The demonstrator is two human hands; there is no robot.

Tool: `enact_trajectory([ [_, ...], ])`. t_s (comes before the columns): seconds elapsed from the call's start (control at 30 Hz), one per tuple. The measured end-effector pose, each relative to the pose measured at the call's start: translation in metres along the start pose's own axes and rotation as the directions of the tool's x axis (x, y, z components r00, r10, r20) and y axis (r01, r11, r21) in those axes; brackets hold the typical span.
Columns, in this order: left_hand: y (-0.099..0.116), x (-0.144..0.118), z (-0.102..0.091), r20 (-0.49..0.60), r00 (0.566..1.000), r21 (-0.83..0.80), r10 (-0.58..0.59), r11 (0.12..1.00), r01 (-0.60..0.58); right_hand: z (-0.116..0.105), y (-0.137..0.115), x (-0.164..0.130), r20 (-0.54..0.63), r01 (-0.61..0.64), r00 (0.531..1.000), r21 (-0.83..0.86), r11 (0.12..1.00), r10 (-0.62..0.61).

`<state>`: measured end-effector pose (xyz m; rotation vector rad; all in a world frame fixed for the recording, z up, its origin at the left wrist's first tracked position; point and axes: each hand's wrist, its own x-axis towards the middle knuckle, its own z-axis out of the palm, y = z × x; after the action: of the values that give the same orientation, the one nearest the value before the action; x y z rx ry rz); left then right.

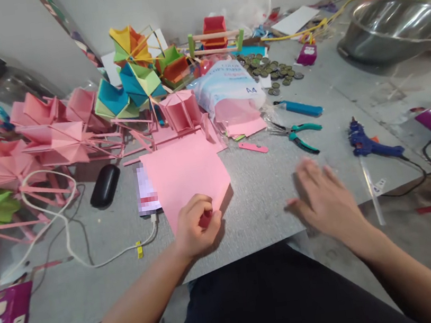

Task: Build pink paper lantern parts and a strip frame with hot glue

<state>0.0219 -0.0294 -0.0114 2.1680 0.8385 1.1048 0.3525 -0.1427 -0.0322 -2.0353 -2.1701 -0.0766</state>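
Note:
A pink paper sheet lies flat on the grey board in front of me. My left hand is curled shut at the sheet's near corner, pinching the pink paper. My right hand hovers blurred over the bare board to the right, fingers spread, holding nothing. A phone lies partly under the sheet's left edge, with a white cable plugged in.
Folded pink paper models and coloured ones crowd the back left. Teal pliers, a blue cutter, a blue glue gun, an A4 paper pack, coins, a steel bowl and a black case lie around.

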Motion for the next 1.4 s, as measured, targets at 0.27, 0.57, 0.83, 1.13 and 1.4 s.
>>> enact_trajectory([
  [0.27, -0.001, 0.001, 0.002, 0.065, 0.998, 0.017, 0.002, 1.000, -0.003, 0.001, 0.012, 0.001, 0.016, -0.157, 0.987, -0.035, 0.987, 0.157],
  [0.57, -0.003, 0.000, 0.002, 0.137, 0.990, 0.058, -0.014, 0.998, 0.006, -0.004, 0.007, -0.041, 0.002, 0.304, 0.953, -0.008, 0.953, -0.304],
  [0.83, -0.005, 0.002, 0.002, 0.336, 0.939, 0.109, 0.071, 0.988, -0.113, -0.011, -0.016, -0.034, -0.158, 0.138, 0.980, 0.103, 0.985, -0.121],
  [1.13, -0.007, 0.000, 0.003, 0.555, 0.823, 0.265, 0.121, 0.912, -0.313, -0.004, -0.065, 0.021, -0.063, 0.375, 0.927, 0.165, 0.912, -0.369],
  [1.4, -0.007, -0.006, 0.003, 0.660, 0.744, 0.309, 0.103, 0.865, -0.394, -0.011, -0.067, 0.039, 0.039, 0.476, 0.876, 0.081, 0.875, -0.481],
])
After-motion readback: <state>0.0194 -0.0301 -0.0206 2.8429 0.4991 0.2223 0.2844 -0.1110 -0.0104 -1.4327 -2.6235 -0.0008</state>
